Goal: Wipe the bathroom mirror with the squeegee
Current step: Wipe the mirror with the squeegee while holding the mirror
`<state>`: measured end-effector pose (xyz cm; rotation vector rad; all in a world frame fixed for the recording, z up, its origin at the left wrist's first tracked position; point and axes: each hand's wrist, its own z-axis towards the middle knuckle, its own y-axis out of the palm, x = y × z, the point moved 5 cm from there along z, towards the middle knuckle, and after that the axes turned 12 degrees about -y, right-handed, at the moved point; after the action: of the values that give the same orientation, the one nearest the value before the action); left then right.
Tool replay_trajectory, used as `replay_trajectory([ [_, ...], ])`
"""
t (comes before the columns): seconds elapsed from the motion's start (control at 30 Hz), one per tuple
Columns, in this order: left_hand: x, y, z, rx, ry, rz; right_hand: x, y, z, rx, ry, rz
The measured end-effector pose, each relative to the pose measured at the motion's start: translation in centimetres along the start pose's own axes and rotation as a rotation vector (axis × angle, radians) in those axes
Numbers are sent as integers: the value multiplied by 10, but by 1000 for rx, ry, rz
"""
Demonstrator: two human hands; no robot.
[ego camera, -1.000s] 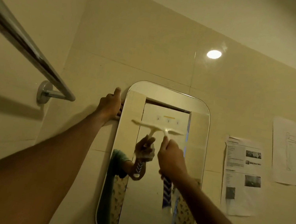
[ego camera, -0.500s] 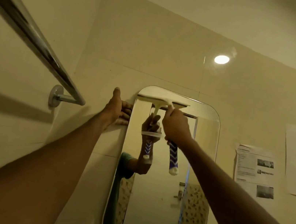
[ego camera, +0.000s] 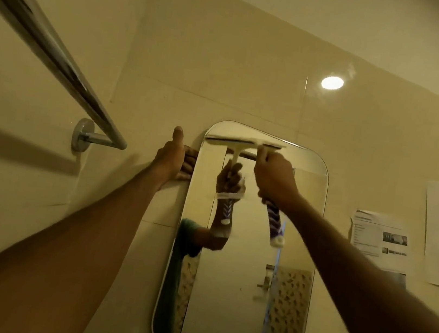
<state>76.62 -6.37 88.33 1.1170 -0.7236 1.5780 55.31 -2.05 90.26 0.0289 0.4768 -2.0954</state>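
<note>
A rounded rectangular mirror (ego camera: 238, 297) hangs on the beige tiled wall. My right hand (ego camera: 275, 179) grips the squeegee's purple and white handle, which sticks out below my fist. The squeegee (ego camera: 244, 143) has its white blade lying flat against the glass at the mirror's top edge. My left hand (ego camera: 171, 156) holds the mirror's upper left edge, thumb pointing up on the wall and fingers wrapped onto the glass. The mirror reflects my right hand and the handle.
A chrome towel bar (ego camera: 46, 43) slants across the upper left, fixed to the wall by a round mount (ego camera: 82, 134). Printed paper sheets (ego camera: 383, 242) hang on the wall right of the mirror. A ceiling light's reflection (ego camera: 332, 82) glows on the tiles above.
My right hand has raised the squeegee from the mirror's upper middle to its top edge. My left hand has stayed on the mirror's left edge.
</note>
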Motion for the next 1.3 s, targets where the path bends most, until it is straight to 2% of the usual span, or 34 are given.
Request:
replay_trajectory([
  [0.1, 2, 0, 2, -18, 3, -4, 3, 17, 0, 2, -15, -12],
  [0.27, 0, -2, 5, -7, 15, 8, 46, 61, -98, -50, 68, 81],
  [0.37, 0, 2, -1, 79, 86, 58, 52, 60, -131, -139, 111, 47],
  [0.43, -3, 2, -4, 169, 145, 130, 50, 43, -120, -170, 102, 64],
  [0.57, -10, 1, -6, 287, 233, 306, 59, -15, -39, 77, 92, -2],
  [0.67, -10, 4, -11, 376, 284, 397, 79, -27, -16, 99, 96, -31],
  [0.87, -13, 7, -19, 430, 335, 478, 123, 28, -139, 33, 135, 4],
  [0.97, -16, 9, -26, 445, 347, 500, 121, 27, -174, -44, 161, -28],
  [1.03, -18, 9, -26, 450, 357, 511, 109, 10, -152, -66, 178, -6],
  [1.17, -20, 9, -23, 464, 371, 524, 79, -29, -46, 81, 98, 41],
  [1.3, -20, 9, -22, 473, 323, 520, 63, -24, 10, 87, 76, 41],
])
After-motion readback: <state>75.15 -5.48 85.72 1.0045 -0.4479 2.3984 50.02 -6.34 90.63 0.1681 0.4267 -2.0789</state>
